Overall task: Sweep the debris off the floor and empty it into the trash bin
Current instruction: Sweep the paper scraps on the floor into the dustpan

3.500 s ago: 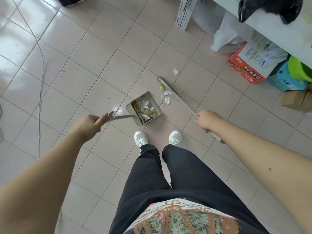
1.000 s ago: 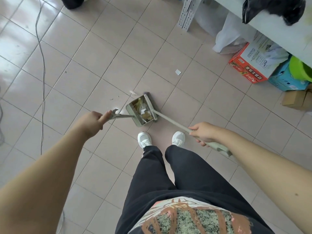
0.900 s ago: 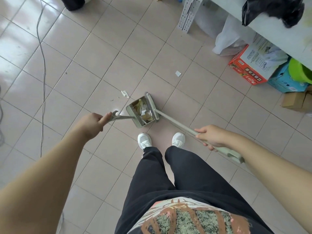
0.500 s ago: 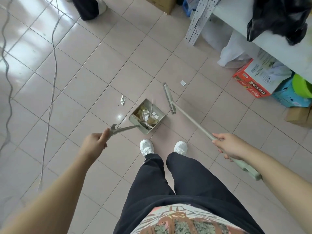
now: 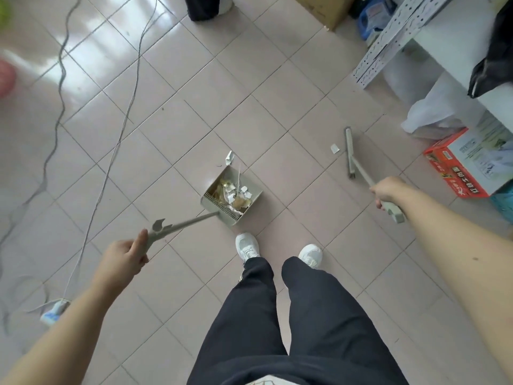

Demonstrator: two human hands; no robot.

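Loaded pan, one scrap loose

My left hand (image 5: pixel 125 257) grips the grey plastic dustpan (image 5: pixel 222 211) by its handle, paper debris (image 5: pixel 233 193) heaped inside. My right hand (image 5: pixel 388 190) grips the slim grey broom (image 5: pixel 349 151) beside a white scrap (image 5: pixel 334 148). If I tilt the pan, I'd spill it.

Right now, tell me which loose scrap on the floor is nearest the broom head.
The small white scrap just left of the broom head. The other scrap lies far from it, at the dustpan's open edge.
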